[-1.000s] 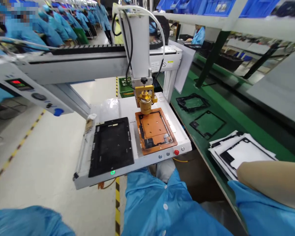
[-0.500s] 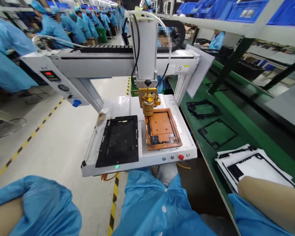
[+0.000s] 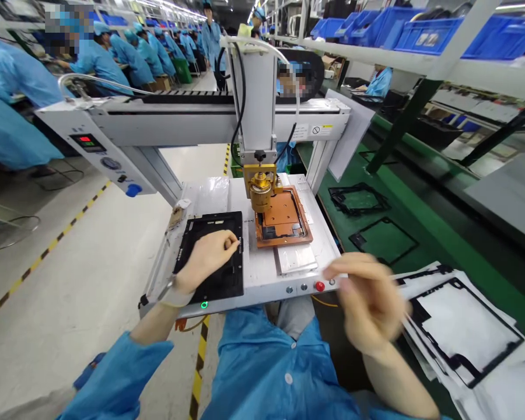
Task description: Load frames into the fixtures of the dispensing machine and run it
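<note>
- The left hand (image 3: 207, 256) lies on the black tray (image 3: 210, 256) that sits on the left half of the white machine bed (image 3: 262, 274). Its fingers (image 3: 230, 242) are curled with the tips together at the tray's right edge; whether they pinch anything there is hard to tell.
- The right hand (image 3: 367, 303) hovers in front of the bed's right corner, just beside the red button (image 3: 319, 286). It is blurred, with fingers loosely bent and pointing left, and it seems to hold nothing.
- On the right half of the bed sits a copper fixture (image 3: 284, 219), with a bare metal plate (image 3: 295, 258) just in front of it.
- A brass nozzle head (image 3: 261, 192) hangs from the white gantry column (image 3: 258, 99) over the fixture's back left corner.
- A small green lamp (image 3: 204, 304) glows on the bed's front edge below the tray.
- To the right, a stack of white sheets with black frames (image 3: 459, 326) lies on the green bench (image 3: 420, 221). 2 more black frames (image 3: 357, 199) lie farther back on it.
- People in blue coats (image 3: 109, 58) sit in rows at the far left.
</note>
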`<state>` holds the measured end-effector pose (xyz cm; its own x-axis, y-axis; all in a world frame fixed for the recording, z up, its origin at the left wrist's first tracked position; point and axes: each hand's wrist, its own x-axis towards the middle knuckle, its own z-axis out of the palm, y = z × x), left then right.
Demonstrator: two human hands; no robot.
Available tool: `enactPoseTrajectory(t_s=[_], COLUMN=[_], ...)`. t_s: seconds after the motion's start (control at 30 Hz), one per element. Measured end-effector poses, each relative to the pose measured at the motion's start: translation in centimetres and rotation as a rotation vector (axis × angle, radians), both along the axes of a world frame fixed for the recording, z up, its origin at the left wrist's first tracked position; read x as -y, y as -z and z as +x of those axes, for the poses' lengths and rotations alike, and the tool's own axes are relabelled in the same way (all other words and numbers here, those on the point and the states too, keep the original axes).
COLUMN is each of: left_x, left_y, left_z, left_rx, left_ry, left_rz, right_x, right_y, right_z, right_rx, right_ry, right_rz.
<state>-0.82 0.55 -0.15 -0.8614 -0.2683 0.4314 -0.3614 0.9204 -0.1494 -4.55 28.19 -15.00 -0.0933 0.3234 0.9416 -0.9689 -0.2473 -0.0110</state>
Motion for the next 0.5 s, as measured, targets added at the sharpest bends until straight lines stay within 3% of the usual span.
enactPoseTrajectory(t_s=[0.1, 0.23, 0.4, 0.5], left_x=[-1.1, -1.2, -0.4, 0.1], left_y=[0.7, 0.9, 0.7, 1.4], left_z=[-2.6, -4.2, -2.7, -1.1], left_rx=[0.071, 0.134, 0.101, 0.072], left_ry=[-0.057, -0.078, -0.104, -0.084], left_rz=[-0.054, -0.126, -0.099, -0.065], right_x=[5.7, 10.8, 11.8, 11.6], right_y=[1.7, 4.8, 5.7, 5.6], right_z=[-1.1, -1.9, -2.3, -2.4], right_rx=[0.098, 0.121, 0.195, 0.184], right_ry=[-0.141, -0.139, -0.087, -0.049], right_rz=[0.257, 0.305, 0.244, 0.207])
